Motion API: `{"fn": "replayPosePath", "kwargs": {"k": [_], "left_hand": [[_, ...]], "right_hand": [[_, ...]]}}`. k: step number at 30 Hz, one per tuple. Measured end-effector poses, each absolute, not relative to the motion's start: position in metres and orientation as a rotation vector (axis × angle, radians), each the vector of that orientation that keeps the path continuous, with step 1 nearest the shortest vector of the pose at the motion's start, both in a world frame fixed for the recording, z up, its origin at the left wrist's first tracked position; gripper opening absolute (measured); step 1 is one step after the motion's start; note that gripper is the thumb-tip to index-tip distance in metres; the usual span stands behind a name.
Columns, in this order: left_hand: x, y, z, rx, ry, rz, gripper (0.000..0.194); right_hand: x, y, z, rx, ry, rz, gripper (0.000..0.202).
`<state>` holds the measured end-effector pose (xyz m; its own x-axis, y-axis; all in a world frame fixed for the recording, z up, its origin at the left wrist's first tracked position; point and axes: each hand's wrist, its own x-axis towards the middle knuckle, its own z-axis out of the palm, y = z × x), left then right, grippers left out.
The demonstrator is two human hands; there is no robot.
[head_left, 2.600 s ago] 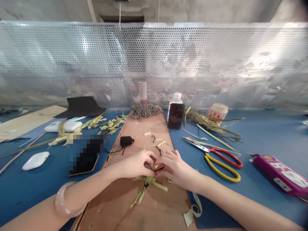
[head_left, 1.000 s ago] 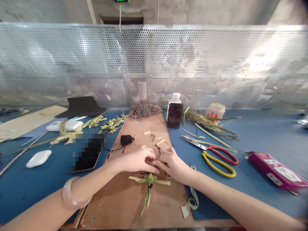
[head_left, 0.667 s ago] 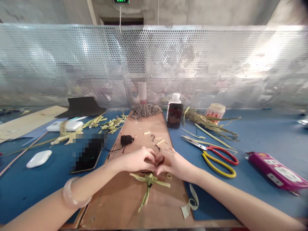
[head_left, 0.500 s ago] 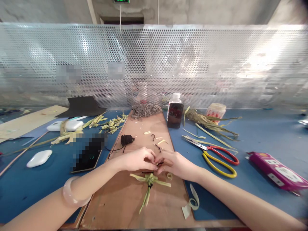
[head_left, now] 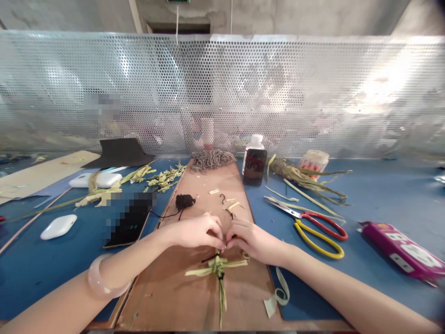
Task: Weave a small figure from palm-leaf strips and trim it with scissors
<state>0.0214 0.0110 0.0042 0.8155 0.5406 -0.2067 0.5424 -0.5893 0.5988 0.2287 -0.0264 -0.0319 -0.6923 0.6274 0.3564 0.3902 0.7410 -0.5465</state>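
A small cross-shaped figure of woven green leaf strips (head_left: 218,266) hangs or lies just below my fingertips, over the brown board (head_left: 174,297). Black cord is wrapped at its top and again lower down, above its trailing strands. My left hand (head_left: 200,233) pinches at the top of the figure, where the black cord is. Close against it, my right hand (head_left: 248,237) is also closed in a pinch, its fingertips touching the same spot. What exactly lies between the fingertips is partly hidden. A small pale leaf curl (head_left: 245,255) sits under my right hand.
Scissors (head_left: 304,225), a purple packet (head_left: 399,250) and a dark bottle (head_left: 255,162) are on the right. A black cord ball (head_left: 185,201), a phone (head_left: 128,222), a white case (head_left: 59,227) and woven leaf pieces (head_left: 165,180) lie left. A perforated metal screen (head_left: 222,93) stands behind.
My fingertips have come closer together and slightly lower. The leaf figure has turned so its trailing strands point more straight down toward me.
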Motion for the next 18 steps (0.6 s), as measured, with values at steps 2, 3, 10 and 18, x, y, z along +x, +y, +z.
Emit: {"fn": "replayPosePath", "kwargs": {"k": [2, 3, 10, 18], "left_hand": [[0.0206, 0.0095, 0.0052, 2.341, 0.82, -0.02, 0.02], [0.0202, 0.0088, 0.0054, 2.35, 0.833, -0.021, 0.021], [0.0199, 0.0047, 0.0078, 2.387, 0.773, 0.012, 0.024], [0.023, 0.0021, 0.0077, 2.333, 0.807, 0.041, 0.03]], "right_hand": [[0.2288, -0.027, -0.0324, -0.782, -2.419, 0.566, 0.009], [0.2287, -0.0275, -0.0324, -0.785, -2.427, 0.553, 0.01], [0.2255, -0.032, -0.029, -0.812, -2.466, 0.508, 0.017], [0.2228, -0.0318, -0.0301, -0.82, -2.485, 0.506, 0.025]]}}
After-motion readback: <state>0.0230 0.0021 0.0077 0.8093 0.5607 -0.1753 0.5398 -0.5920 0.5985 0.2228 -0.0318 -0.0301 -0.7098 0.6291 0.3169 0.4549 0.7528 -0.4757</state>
